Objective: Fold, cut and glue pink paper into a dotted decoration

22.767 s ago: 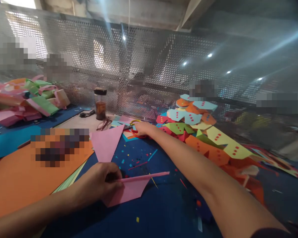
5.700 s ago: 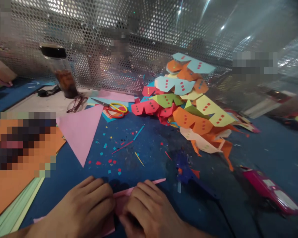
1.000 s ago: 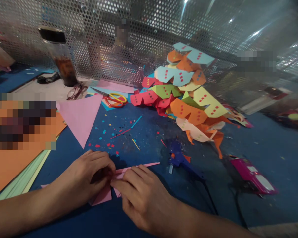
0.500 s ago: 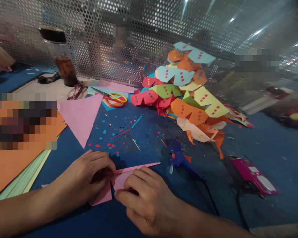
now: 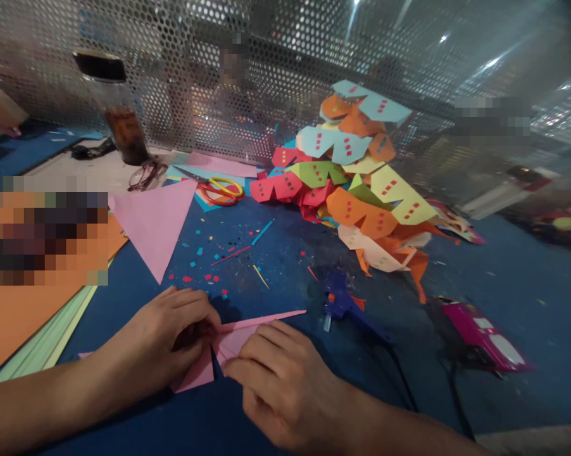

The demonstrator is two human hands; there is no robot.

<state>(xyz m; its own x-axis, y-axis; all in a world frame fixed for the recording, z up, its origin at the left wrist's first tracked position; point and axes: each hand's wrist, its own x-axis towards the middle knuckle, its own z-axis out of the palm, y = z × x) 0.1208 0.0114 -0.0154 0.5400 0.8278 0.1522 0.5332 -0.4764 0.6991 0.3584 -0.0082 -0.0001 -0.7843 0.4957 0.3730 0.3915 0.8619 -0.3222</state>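
A folded pink paper point(image 5: 233, 339) lies on the blue table between my hands, with a dark slit near its middle. My left hand point(image 5: 174, 335) has its fingers curled down on the paper's left part. On the right part, my right hand point(image 5: 280, 373) pinches a flap at the lower edge between thumb and fingers. The paper's thin tip points out to the right beyond my fingers. Another pink paper triangle point(image 5: 157, 221) lies flat beyond my left hand.
Red-and-yellow scissors point(image 5: 223, 189), glasses point(image 5: 145, 175) and a bottle point(image 5: 121, 120) stand or lie at the back. Folded paper shapes point(image 5: 366, 202) are heaped by the perforated screen. A blue glue gun point(image 5: 347, 301) and a magenta device point(image 5: 485, 335) are at right; paper sheets point(image 5: 38, 316) at left.
My right thumb and fingertips have shifted slightly, lifting or folding the lower flap of the paper's right part. My left hand has stayed in place.
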